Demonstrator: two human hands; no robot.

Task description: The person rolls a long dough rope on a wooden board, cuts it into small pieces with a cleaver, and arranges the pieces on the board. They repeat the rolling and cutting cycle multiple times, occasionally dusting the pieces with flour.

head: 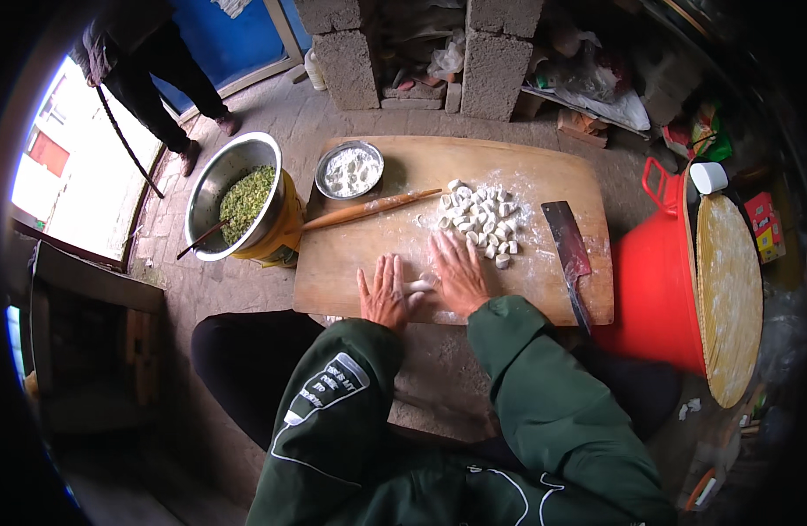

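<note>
Both hands lie palm down near the front edge of a floured wooden board. A short rope of white dough runs between them, its ends partly covered by the hands. My left hand rests flat on its left part, fingers spread. My right hand is flat over its right end, with fingertips close to a pile of small cut dough pieces. Beyond my hands lies a tapered wooden rolling pin. A cleaver lies at the board's right side, its handle towards me.
A metal bowl of flour sits at the board's back left. Left of the board, a steel basin of chopped green filling rests on a yellow bucket. A red tub stands right, beside a floured round corrugated tray. A person holds a stick.
</note>
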